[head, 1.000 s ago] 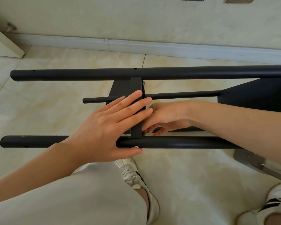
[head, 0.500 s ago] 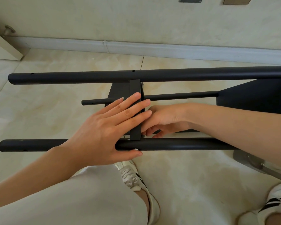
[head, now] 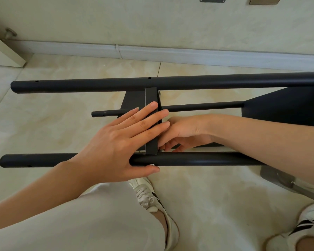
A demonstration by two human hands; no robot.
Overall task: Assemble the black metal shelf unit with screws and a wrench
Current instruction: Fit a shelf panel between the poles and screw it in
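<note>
The black shelf unit lies on its side on the tiled floor. Its near pole (head: 198,159) and far pole (head: 98,85) run left to right, with a thinner pole (head: 198,106) lower between them. A shelf panel edge (head: 150,95) spans the two thick poles. My left hand (head: 120,142) lies flat across that edge with straight fingers, and its thumb touches a silver screw head (head: 152,165) on the near pole. My right hand (head: 187,131) reaches behind the panel with curled fingers at its near corner. What those fingers hold is hidden.
A second black shelf panel (head: 279,109) is fixed at the right. A grey flat piece (head: 279,180) lies on the floor under my right forearm. My knee (head: 80,223) and shoes (head: 149,198) are close below the near pole. The skirting board (head: 170,53) runs behind.
Both hands stay in the same place on the shelf. The fingers of my right hand shift slightly at the panel's near corner.
</note>
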